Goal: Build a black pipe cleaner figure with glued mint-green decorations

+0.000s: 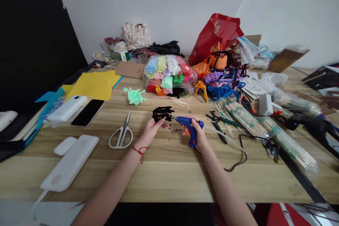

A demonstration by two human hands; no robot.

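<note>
I have the left hand (150, 130) in front of me, and its grip is pinching a small black fuzzy piece (162, 113) between the thumb and the fingers. This piece is held above the counter (164, 183), near the middle of my view, and it has the look of a little lattice. A red string bracelet (140, 152) is around the left wrist.

With the right hand (198, 130) I see the grip wrapped around the handle of a blue glue gun (186, 122). Its nozzle points to the left and comes to the right edge of the black piece; I cannot tell if the two are touching. A pale glue stick (226, 138) goes out from the rear of the gun.

Just beside the left forearm lie the scissors (122, 136), with the blades pointing away from me. Behind the hands I find a mint-green fuzzy figure (135, 96), some thin sticks (181, 103) and a clear bag of coloured fuzzy stems (169, 72). To the right of the gun there are pliers (221, 130) and packs of wooden sticks (242, 116).
</note>
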